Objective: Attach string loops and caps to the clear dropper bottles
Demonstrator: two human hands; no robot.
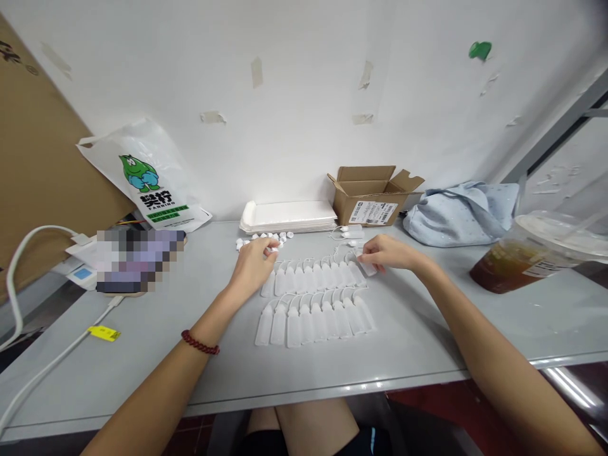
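Above the small white caps [291,235] near the stack of trays, my left hand [254,263] is closed in a pinch. A bit of white, apparently one of those caps, shows at its fingertips. My right hand [389,252] grips a small flat translucent bottle [367,266] at the right end of the back row. Two rows of such bottles lie side by side on the grey table: a back row [316,278] and a front row [311,323]. Thin curved white strands run from their necks. A few more bottles [352,233] lie beyond my right hand.
White trays [289,218] are stacked by the wall, beside an open cardboard box [370,206]. To the right are a light blue cloth bag [460,215] and a tilted iced drink cup [508,259]. A phone [142,259], white cable [61,348] and plastic bag [152,177] occupy the left.
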